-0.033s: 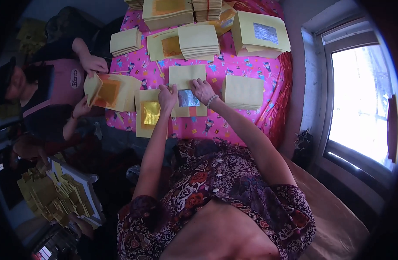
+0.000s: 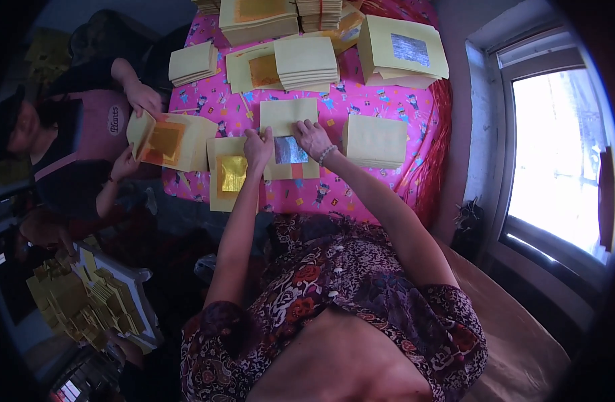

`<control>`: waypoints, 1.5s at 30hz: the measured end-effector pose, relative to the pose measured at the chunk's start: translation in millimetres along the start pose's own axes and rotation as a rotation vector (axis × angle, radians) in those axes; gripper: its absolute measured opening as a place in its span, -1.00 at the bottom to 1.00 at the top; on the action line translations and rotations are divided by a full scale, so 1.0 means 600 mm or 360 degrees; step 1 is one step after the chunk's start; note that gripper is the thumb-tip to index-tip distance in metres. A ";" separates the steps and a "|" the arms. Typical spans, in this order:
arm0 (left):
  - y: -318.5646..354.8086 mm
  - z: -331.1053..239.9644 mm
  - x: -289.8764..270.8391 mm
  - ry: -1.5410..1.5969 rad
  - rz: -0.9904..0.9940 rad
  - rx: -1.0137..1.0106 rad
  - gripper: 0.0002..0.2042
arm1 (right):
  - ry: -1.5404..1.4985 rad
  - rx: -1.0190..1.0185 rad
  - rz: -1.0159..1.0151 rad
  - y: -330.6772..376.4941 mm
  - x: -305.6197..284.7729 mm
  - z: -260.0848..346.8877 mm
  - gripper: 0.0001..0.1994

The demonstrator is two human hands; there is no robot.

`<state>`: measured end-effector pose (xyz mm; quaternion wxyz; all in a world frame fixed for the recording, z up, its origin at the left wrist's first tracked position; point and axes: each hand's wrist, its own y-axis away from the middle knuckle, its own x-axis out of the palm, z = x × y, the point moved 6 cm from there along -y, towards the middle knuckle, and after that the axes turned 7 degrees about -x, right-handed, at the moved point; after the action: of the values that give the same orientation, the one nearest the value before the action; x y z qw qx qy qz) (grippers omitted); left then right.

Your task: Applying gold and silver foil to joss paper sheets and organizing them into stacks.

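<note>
The silver foil sheet [image 2: 290, 150] lay between my hands, left fingers [image 2: 259, 144] pinching its edge, right fingers [image 2: 306, 130] spread flat above.

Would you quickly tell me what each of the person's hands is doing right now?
Left hand: fingers bent, pinching the left edge of the silver foil sheet.
Right hand: fingers pressing on the sheet's top edge.

two of the person's own hands, the left hand [image 2: 258, 149] and right hand [image 2: 312, 137], meet over one silver foil square [image 2: 290, 150], with one gold foil sheet [image 2: 232, 173] just left of them, one plain stack [image 2: 375, 141] just right, and two co-worker hands [image 2: 144, 98] farther left.
</note>
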<state>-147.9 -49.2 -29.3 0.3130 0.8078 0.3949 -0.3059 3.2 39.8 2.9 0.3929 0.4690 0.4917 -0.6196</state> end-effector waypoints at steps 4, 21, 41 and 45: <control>-0.012 -0.009 0.025 0.0695 0.0287 -0.0408 -0.61 | -0.0049 0.0160 -0.0104 0.004 -0.001 -0.014 -0.81; 0.138 -0.205 -0.074 0.1615 0.0833 -0.0046 -0.72 | -0.1927 0.1379 -0.0951 0.170 -0.180 -0.120 -0.61; 0.196 -0.184 0.232 0.0489 0.0924 0.0282 -0.72 | -0.1062 0.1859 -0.0598 0.428 -0.125 -0.198 -0.71; 0.193 -0.177 0.243 0.0506 0.0943 0.0257 -0.70 | -0.1070 0.1928 -0.0615 0.437 -0.113 -0.193 -0.72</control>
<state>47.4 38.3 -41.3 0.2579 0.9471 0.1614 -0.1024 291.6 100.0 -3.5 0.0770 0.2928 -0.0120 -0.9530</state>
